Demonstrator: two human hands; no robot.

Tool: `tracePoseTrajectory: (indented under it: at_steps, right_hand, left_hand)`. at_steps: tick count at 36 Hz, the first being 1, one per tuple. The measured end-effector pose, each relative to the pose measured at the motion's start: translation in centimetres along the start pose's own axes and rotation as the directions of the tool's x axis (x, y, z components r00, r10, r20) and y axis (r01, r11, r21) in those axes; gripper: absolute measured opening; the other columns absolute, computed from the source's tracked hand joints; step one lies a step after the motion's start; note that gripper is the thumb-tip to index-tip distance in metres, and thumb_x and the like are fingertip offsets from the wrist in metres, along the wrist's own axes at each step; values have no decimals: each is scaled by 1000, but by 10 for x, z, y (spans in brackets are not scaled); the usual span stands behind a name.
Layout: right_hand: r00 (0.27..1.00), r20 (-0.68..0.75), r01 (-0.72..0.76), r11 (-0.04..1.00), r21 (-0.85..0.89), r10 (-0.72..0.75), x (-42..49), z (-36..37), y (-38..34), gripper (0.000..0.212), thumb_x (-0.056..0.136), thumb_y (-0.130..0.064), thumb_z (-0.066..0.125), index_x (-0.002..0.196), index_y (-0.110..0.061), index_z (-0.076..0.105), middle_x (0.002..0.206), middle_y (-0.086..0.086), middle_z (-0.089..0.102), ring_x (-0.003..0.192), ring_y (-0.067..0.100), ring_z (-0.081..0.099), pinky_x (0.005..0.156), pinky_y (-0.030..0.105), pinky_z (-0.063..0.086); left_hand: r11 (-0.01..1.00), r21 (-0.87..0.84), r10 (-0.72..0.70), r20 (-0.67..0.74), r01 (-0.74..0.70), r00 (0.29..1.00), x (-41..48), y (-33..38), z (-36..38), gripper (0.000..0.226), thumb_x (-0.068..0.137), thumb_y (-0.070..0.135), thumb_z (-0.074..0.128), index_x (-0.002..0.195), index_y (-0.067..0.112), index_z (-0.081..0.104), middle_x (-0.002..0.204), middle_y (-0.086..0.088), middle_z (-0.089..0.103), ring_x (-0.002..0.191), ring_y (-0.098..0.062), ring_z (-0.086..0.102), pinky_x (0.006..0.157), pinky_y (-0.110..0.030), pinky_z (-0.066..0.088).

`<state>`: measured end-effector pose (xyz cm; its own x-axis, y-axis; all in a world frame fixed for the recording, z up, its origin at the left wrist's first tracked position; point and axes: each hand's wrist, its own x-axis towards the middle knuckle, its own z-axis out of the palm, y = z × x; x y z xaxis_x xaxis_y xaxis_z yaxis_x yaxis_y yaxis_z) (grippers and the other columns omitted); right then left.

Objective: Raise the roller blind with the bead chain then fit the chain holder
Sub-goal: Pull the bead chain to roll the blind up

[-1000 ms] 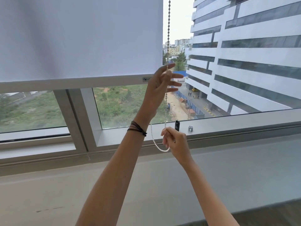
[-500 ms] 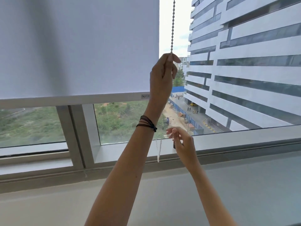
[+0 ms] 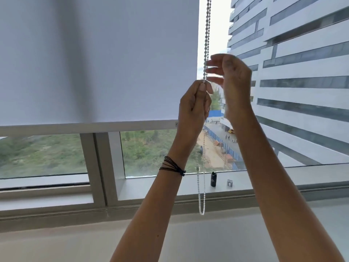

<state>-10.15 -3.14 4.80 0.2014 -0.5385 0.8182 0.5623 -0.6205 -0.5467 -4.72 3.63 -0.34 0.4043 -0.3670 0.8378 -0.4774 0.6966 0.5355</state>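
A white roller blind [image 3: 98, 59] covers the upper window, its bottom bar [image 3: 90, 126] partway down the glass. The bead chain [image 3: 207, 35] hangs at the blind's right edge and its loop [image 3: 201, 201] ends near the sill. My left hand [image 3: 194, 108] pinches the chain between thumb and finger. My right hand [image 3: 231, 78] is raised just right of the chain, above the left, fingers spread and reaching at the beads without closing on them. A small grey chain holder [image 3: 229, 183] lies on the sill.
A black cylinder [image 3: 213, 179] stands on the window sill [image 3: 151, 188] next to the holder. A vertical window frame post [image 3: 98, 167] divides the panes. A pale ledge [image 3: 56, 242] runs below. A large building fills the view outside on the right.
My right hand has risen from sill height to beside the chain above the left hand. My left hand keeps its grip on the chain. The chain loop now hangs free.
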Motion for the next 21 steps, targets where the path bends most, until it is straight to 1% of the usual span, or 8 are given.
tracePoseTrajectory:
  at_steps: [3,5,7,12,15,17,19,21]
  right_hand:
    - [989,114,-113,981,156,96,21,14,-18,29,101,-12,30,101,-4,57,92,9,67,82,19,68,72,28,57]
    - [976,187,-151,967,206,113,32,20,-27,31,102,-15,28,104,-5,56,96,11,68,84,20,69,74,29,57]
    - [970,221,-153,963,222,103,40,26,-34,33,102,-16,27,106,-3,57,95,10,69,80,19,69,73,29,56]
    - [974,216,-115,969,217,67,52,36,-46,32,101,-15,30,109,0,58,80,6,65,61,12,61,64,27,53]
    - [976,213,-87,979,183,47,54,42,-48,29,100,-13,34,112,1,58,72,3,59,57,9,56,65,26,51]
    - [981,192,-49,989,139,21,54,45,-47,27,100,-9,36,113,1,58,64,1,54,52,9,49,66,29,46]
    - [985,170,-8,996,93,-8,54,47,-45,26,99,-7,38,110,0,60,56,-1,49,48,8,43,68,33,40]
    - [987,160,21,998,67,-31,54,47,-44,26,99,-8,38,107,-1,62,53,-4,47,45,6,40,67,32,38]
  left_hand:
    - [1000,7,13,8,-13,1000,3,-3,-3,33,104,11,30,76,15,47,56,-7,32,43,-9,28,39,-15,28]
    - [1000,23,16,13,-16,1000,5,-6,-5,35,104,11,30,75,19,47,54,-6,32,40,-6,28,40,-15,28]
    - [1000,28,8,12,-8,1000,7,-9,-8,34,104,11,30,76,18,48,52,-4,32,39,-4,28,40,-14,28]
    - [999,41,15,29,-16,999,10,-13,-14,35,104,9,29,75,17,46,50,-3,32,38,-3,30,41,-13,29]
    - [999,45,15,31,-17,999,11,-14,-17,34,104,9,29,76,17,47,49,-1,32,39,-4,31,41,-13,29]
    - [999,43,19,33,-20,999,10,-14,-18,34,104,10,29,76,17,47,49,2,33,38,-3,31,42,-12,28]
    - [999,42,21,37,-22,999,10,-13,-19,33,104,9,29,77,16,48,48,2,33,38,-2,31,41,-12,29]
    - [999,38,21,44,-23,999,10,-13,-19,32,104,8,29,78,14,48,49,1,33,38,-2,31,41,-12,29]
